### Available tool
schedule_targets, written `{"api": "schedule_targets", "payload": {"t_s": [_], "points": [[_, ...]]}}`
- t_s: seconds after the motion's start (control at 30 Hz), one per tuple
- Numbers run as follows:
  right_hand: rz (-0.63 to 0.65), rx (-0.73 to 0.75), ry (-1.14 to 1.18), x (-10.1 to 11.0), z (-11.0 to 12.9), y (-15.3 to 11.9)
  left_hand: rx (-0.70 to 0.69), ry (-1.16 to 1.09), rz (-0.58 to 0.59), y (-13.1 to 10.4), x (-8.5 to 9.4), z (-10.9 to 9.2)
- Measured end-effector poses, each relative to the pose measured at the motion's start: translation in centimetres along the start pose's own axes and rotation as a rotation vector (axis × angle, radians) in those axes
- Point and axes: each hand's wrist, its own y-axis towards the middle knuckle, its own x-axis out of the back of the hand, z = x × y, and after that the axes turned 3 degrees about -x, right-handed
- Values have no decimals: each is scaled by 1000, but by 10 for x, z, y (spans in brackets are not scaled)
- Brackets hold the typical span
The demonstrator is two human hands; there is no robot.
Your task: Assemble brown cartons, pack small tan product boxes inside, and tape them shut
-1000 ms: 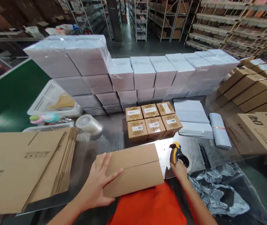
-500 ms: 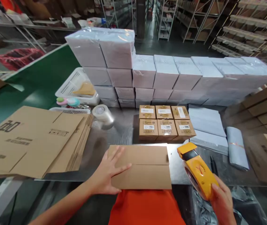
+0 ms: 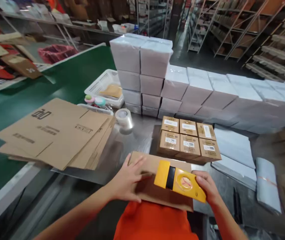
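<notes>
Carton (image 3: 157, 193) lying flaps closed at near edge of steel table (image 3: 134, 140), pinned flat under spread left hand (image 3: 128, 181); right hand (image 3: 207, 188) clasping yellow tape dispenser (image 3: 179, 181) poised over seam; no tape visible on it yet, so sealing judged unstarted. Flattened cartons (image 3: 57, 133) stacked at left edge, six small labelled boxes (image 3: 189, 140) mid-table, wrapped white packs (image 3: 182, 86) along far edge; green conveyor (image 3: 32, 96) and warehouse shelving (image 3: 232, 30) beyond.

A flat, closed brown cardboard box (image 3: 157, 193) lies at the lower centre of the frame, its long side running left to right. Over its right half sits a yellow plastic tape dispenser (image 3: 179, 181) with a black band, tilted down to the right.
</notes>
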Motion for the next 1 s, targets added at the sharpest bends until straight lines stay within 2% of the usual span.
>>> {"api": "schedule_targets", "payload": {"t_s": [0.1, 0.17, 0.27, 0.33, 0.4, 0.53, 0.7, 0.87, 1.0], "points": [[13, 8, -19, 5, -2, -3, 209, -288, -230, 5, 9, -24], [24, 15, -44, 3, 0, -3, 414, -701, -317, 13, 18, -46], [29, 15, -74, 0, 5, -3, 631, -1390, -277, 29, 31, -73], [30, 10, -76, -2, 8, -3, 688, -1637, -274, 36, 37, -84], [33, 9, -73, -2, 9, -3, 713, -1680, -309, 38, 40, -88], [66, 15, -79, -4, 12, -3, 743, -1603, -342, 39, 39, -84], [96, -2, -122, -8, 16, -2, 931, -1577, -336, 45, 26, -73], [132, -28, -192, -11, 24, -1, 852, -1458, -453, 46, 17, -66], [197, -63, -291, -15, 33, 0, 787, -1335, -512, 27, 34, -42]]}}
